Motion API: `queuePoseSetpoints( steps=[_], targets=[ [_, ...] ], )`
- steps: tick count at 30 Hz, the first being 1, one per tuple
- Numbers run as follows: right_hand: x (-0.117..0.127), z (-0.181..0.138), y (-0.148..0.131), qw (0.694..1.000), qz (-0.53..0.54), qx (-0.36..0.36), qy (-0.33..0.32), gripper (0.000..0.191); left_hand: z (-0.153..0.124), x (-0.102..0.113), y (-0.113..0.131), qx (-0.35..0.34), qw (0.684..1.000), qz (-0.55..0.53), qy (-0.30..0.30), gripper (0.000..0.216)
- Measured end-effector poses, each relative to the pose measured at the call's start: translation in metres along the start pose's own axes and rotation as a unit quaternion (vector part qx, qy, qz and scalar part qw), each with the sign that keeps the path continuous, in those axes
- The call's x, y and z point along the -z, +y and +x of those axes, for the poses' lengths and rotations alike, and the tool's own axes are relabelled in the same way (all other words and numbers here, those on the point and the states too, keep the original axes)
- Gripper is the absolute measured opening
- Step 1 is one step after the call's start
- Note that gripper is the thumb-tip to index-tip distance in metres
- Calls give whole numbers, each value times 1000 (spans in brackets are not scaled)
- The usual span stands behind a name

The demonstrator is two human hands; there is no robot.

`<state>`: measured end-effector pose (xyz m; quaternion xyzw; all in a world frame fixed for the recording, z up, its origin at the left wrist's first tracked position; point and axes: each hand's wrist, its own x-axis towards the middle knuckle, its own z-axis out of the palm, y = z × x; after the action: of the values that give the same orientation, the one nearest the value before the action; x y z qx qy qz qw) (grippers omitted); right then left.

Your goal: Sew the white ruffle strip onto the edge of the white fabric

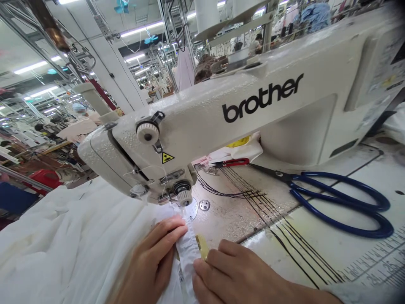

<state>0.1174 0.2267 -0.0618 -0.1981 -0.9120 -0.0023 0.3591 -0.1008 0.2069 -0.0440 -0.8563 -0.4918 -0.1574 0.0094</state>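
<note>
Left hand (152, 257) and right hand (234, 274) sit clamped on a white cloth strip (187, 257) just in front of the sewing machine (196, 122) (blue scissors (384, 231) lie at 3 o'clock)

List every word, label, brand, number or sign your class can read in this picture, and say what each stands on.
"brother": on the sewing machine's arm.
Yellow warning triangle: on the machine's head; symbol too small to read.
Stickers: on the machine's right end; too small to read.
Ruler scale: on the table; numbers too blurred to read surely.
Printed strip: on the white cloth; too small to read.
</note>
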Motion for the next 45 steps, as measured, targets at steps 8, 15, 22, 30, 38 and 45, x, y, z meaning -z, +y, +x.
queuePoseSetpoints(
  steps=[8, 15, 22, 30, 38, 45],
  targets=[
    [-18, 5, 3, 1000, 9, 4, 8, 15, 7, -1, -4, 14, 999, 17, 23, 33],
    [-6, 5, 1, 997, 34, 15, 67, 32, 7, 1, -1, -28, 998, -10, 51, 30],
    [10, 1, -2, 999, 25, -7, 22, 48, 5, 0, -4, -3, 999, -8, 35, 33],
    [-5, -4, -5, 998, 44, -50, 16, 51, 0, 1, -9, 15, 1000, -13, 1, 36],
    [-29, 9, 9, 999, 34, -27, 26, 8, 13, 1, -25, -5, 999, 44, 26, 35],
    [-21, 6, 8, 996, 70, -32, -35, 16, 13, -2, -30, 46, 999, 17, 17, 38]
  ],
)
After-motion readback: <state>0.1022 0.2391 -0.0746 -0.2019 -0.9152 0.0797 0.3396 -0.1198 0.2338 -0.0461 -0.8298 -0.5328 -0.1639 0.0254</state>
